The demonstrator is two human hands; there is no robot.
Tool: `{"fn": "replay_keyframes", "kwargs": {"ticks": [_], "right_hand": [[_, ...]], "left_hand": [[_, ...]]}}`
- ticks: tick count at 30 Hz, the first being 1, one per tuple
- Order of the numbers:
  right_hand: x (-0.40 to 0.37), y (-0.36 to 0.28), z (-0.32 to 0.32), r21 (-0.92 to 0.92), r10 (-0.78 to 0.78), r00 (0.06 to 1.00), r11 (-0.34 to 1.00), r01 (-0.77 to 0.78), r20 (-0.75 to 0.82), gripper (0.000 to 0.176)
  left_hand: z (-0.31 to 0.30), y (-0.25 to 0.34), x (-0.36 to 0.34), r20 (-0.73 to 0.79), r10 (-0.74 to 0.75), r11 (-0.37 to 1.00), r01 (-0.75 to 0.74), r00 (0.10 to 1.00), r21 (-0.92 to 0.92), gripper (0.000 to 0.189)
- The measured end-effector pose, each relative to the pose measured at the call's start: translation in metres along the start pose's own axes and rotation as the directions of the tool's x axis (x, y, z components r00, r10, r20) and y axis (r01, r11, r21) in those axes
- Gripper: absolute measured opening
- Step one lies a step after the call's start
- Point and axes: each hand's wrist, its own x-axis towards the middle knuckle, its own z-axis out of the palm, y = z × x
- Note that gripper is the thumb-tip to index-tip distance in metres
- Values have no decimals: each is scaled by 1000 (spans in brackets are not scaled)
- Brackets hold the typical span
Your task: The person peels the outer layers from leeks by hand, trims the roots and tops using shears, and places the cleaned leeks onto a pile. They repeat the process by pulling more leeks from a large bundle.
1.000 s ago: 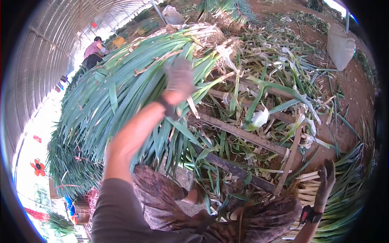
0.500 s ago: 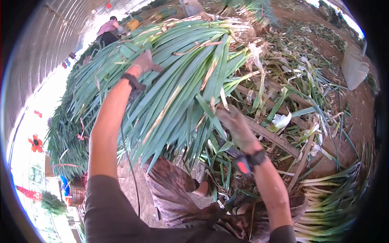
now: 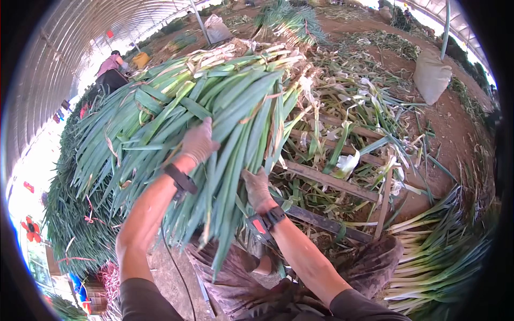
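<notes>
The left hand (image 3: 197, 142) and right hand (image 3: 258, 191) have drawn closer together, both half-curled against the green onions (image 3: 259, 88) heaped left of the slatted frame (image 3: 332, 181), so they now flank one swath of leaves (image 3: 227, 160), though I cannot tell whether either grips.

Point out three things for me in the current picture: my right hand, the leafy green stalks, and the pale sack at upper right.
right hand (image 3: 259, 190), head view: middle of the hand
leafy green stalks (image 3: 235, 125), head view: on the leaves
pale sack (image 3: 432, 78), head view: middle of its side
</notes>
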Motion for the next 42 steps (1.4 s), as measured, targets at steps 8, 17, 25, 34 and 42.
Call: {"fn": "replay_keyframes", "kwargs": {"ticks": [8, 17, 25, 34, 42], "right_hand": [[-114, 88, -169, 363, 119, 986, 929, -70, -115, 31], [-208, 82, -224, 361, 338, 939, 885, -294, -62, 32], [-248, -33, -293, -323, 47, 975, 939, -118, -218, 52], [-123, -111, -216, -1000, -413, 911, 20, 4, -5, 109], [-112, -23, -277, -816, -420, 891, 567, 109, -172, 96]], "left_hand": [[143, 107, -148, 219, 146, 938, -64, 965, -342, 45], [132, 241, -234, 120, 409, 906, -387, 905, -172, 36], [96, 215, -279, 456, 606, 782, -592, 652, -193, 72], [6, 250, -88, 487, 865, 474, -522, 125, -709, 42], [73, 129, 144, -177, 300, 777, -133, 937, 616, 67]]}}
